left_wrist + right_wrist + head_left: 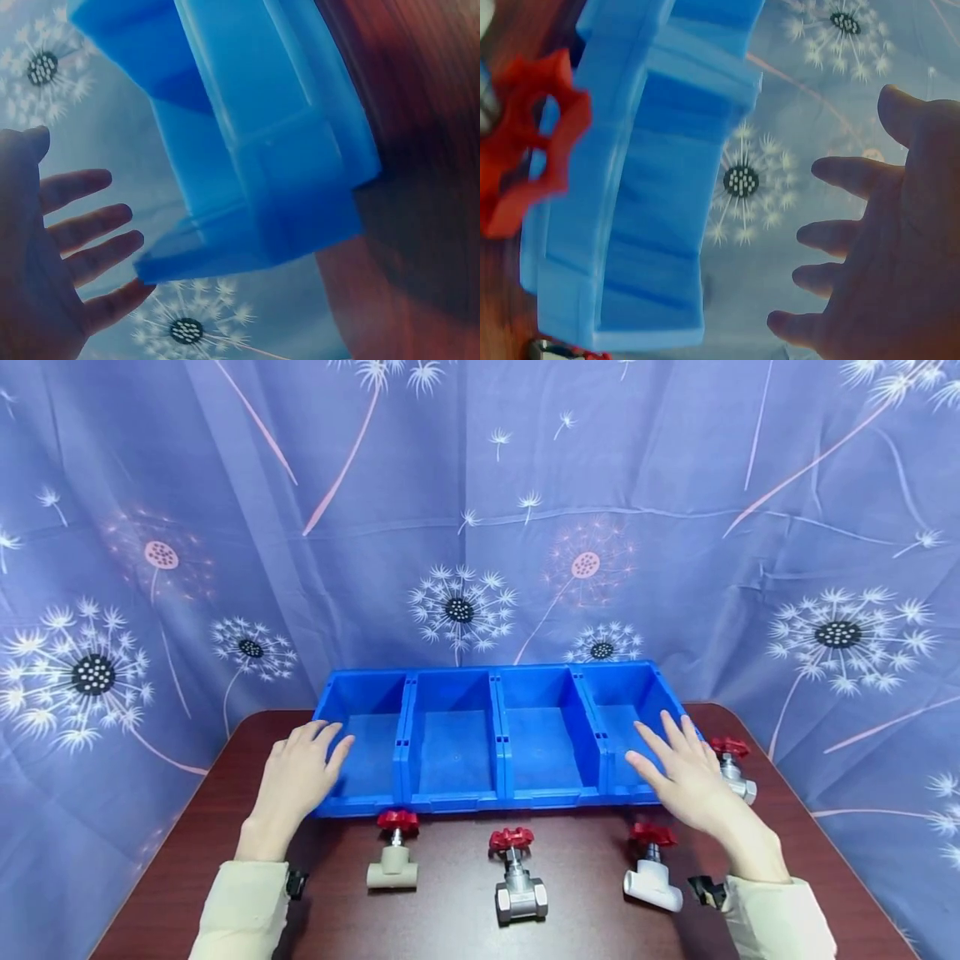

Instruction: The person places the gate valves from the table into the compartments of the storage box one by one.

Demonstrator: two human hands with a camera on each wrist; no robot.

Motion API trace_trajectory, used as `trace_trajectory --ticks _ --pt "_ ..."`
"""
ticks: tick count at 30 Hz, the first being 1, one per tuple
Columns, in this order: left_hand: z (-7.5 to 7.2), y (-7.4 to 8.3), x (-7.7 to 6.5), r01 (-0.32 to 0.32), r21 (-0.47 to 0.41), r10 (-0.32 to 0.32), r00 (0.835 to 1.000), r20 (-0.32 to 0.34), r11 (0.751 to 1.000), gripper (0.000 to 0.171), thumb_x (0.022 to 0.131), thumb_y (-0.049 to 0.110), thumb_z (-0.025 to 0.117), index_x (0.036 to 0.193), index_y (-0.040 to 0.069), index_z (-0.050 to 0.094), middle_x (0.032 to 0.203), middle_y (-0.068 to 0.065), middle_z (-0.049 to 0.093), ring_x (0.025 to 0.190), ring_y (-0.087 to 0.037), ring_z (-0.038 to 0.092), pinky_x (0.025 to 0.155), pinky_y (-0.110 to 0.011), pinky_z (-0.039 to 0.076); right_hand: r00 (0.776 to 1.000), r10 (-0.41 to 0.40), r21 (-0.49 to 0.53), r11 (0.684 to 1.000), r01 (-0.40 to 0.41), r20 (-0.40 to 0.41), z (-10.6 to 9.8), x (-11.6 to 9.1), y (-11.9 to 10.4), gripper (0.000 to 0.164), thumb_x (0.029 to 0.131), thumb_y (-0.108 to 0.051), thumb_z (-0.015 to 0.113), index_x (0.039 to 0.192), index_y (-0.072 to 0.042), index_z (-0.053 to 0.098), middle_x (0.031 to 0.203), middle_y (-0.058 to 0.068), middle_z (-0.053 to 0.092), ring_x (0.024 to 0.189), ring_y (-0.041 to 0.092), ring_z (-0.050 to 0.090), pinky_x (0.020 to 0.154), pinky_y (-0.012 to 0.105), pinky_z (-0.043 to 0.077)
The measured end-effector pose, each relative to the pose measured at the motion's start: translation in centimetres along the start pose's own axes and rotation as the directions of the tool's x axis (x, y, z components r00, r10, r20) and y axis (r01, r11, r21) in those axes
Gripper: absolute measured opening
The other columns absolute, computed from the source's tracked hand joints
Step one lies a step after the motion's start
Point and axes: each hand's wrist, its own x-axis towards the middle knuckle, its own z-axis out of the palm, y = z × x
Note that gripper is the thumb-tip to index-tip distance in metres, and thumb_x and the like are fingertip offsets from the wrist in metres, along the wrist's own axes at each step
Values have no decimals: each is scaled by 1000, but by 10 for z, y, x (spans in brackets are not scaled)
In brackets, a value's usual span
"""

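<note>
L hand (296,772) & R hand (686,777): fingers extended, spread, nothing gripped. Blue bin row (454,802) btwn them, long axis L–R, nr tabletop's (442,931) far edge; hands abt equally nr, one per end.

three valves (520,893) lie before the bin row (453,802) (a fourth valve (739,783), right of it).

No legible text, brand, number or sign: none on bins (453,801) between left hand (298,768) and right hand (692,781), valves (521,898) nearby, cloth (420,468) beyond.
</note>
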Motion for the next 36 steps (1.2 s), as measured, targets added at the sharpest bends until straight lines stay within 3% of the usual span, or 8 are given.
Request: trace_trajectory --ticks 7,11,22,25,31,33,36 --pt "3 -21 2 74 -34 -75 997 -18 997 48 102 35 50 131 -2 56 130 -29 51 117 -48 47 93 -65 36 1000 15 13 1000 -15 -13 -6 1 14 70 102 -52 40 153 -7 28 156 32 8 142 50 -10 101 75 1" --pt "6 -30 9 80 -63 -82 996 -40 995 46 102 33 51 130 -3 57 127 -29 53 107 -49 54 86 -64 42 999 27 34 999 -26 -28 -9 -1 23 68 103 -50 39 152 -4 29 155 33 7 141 51 -9 100 75 2" --pt "7 -48 17 199 -198 -201 980 11 960 38 102 23 50 124 -7 59 117 -31 60 103 -51 56 81 -64 43 996 65 82 995 -59 -65 -5 -10 67 65 105 -44 39 148 5 32 150 41 11 139 57 -4 97 78 6" --pt "7 -50 21 247 -223 -234 969 81 943 40 103 27 49 123 -5 60 112 -30 62 98 -49 58 79 -61 45 995 80 110 991 -73 -59 -7 -15 83 64 106 -42 37 146 8 31 148 44 10 137 59 -5 100 75 3" --pt "10 -50 21 345 -282 -282 929 240 895 45 104 38 44 109 -2 61 100 -22 63 91 -39 57 76 -51 43 996 64 119 991 -57 -63 -9 -19 113 65 107 -36 37 145 15 24 142 48 16 135 62 0 107 65 -6" --pt "10 -51 21 364 -299 -289 920 265 882 44 104 39 42 103 -1 60 95 -19 62 88 -36 55 76 -48 42 996 50 113 993 -41 -79 -8 -17 122 64 107 -33 38 143 17 24 140 48 21 134 62 6 108 64 -2" --pt "10 -55 22 389 -315 -300 907 295 866 47 105 43 39 101 0 59 91 -15 60 87 -33 54 76 -45 41 994 59 94 994 -50 -92 -6 -13 133 63 106 -32 41 142 18 26 136 48 28 128 64 21 104 69 13"
